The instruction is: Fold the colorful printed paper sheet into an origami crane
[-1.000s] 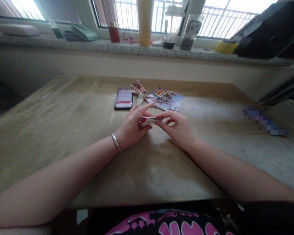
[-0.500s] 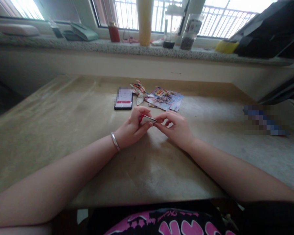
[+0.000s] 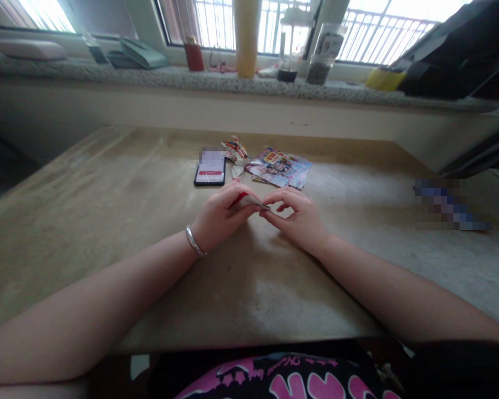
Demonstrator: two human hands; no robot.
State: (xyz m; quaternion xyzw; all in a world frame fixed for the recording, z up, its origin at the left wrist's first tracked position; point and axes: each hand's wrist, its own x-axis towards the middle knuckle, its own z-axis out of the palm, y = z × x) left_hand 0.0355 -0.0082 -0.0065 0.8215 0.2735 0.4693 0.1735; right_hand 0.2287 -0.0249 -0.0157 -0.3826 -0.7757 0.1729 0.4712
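Observation:
A small folded piece of red and white printed paper (image 3: 246, 200) is pinched between both my hands just above the tan table (image 3: 108, 221). My left hand (image 3: 218, 216), with a silver bangle on its wrist, curls its fingers over the paper's left part. My right hand (image 3: 297, 217) is closed on the paper's right end with thumb and fingers. Most of the paper is hidden under my fingers.
Behind my hands lie a phone (image 3: 210, 169), a crumpled folded paper figure (image 3: 236, 152) and a stack of colourful printed sheets (image 3: 280, 167). A blurred object (image 3: 451, 210) lies at the right. The windowsill (image 3: 216, 80) holds jars, a red can and a tall yellow cylinder.
My left fingers have curled down over the paper, which now shows less. Both hands stay in the same spot above the table.

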